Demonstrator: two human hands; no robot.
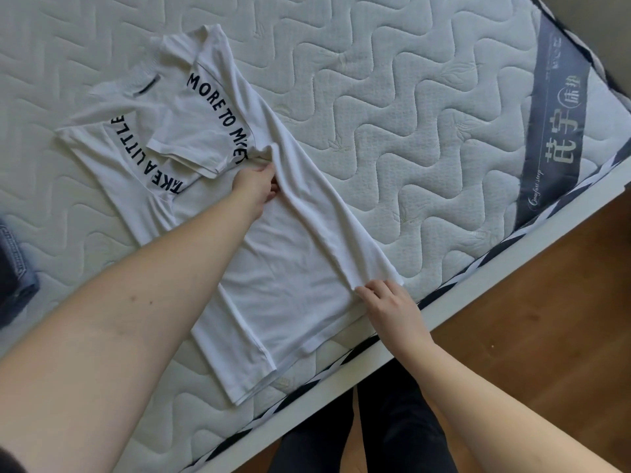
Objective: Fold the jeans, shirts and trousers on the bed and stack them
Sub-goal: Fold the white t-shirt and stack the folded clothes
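- Far left edge: folded blue jeans [15, 268] on the mattress [426, 107], partly cut off by the frame, well apart from the shirt.
- White T-shirt [290, 295] lies flat on the mattress, running diagonally from upper left (collar end) to the near bed edge (hem end). Black lettering across the chest; readable parts "MORE TO", "A LITTLE".
- One sleeve [191, 141] is already folded inward over the chest, covering part of the lettering.
- Left hand [257, 186] reaches out to mid-shirt, just below the lettering, fingers curled into the raised fabric of the shirt's right-side edge. Grip is closed on the cloth; fingertips themselves are hidden in the fold.
- That side edge [327, 220] is lifted into a long ridge running from the left hand down to the right hand, rolled partway over the shirt body.
- Right hand [389, 305] sits at the hem corner near the bed edge, fingers pinching the hem end of the same ridge. Clamped on the shirt.
- Both hands hold the same side of the shirt, one mid-length, one at the hem; the rest of the shirt lies flat on the mattress.
- Right: grey label band [560, 107] with printed characters crosses the mattress corner.
- Lower right: white bed frame [478, 288], wooden floor [546, 319], person's dark trouser legs [392, 431] beside the bed.
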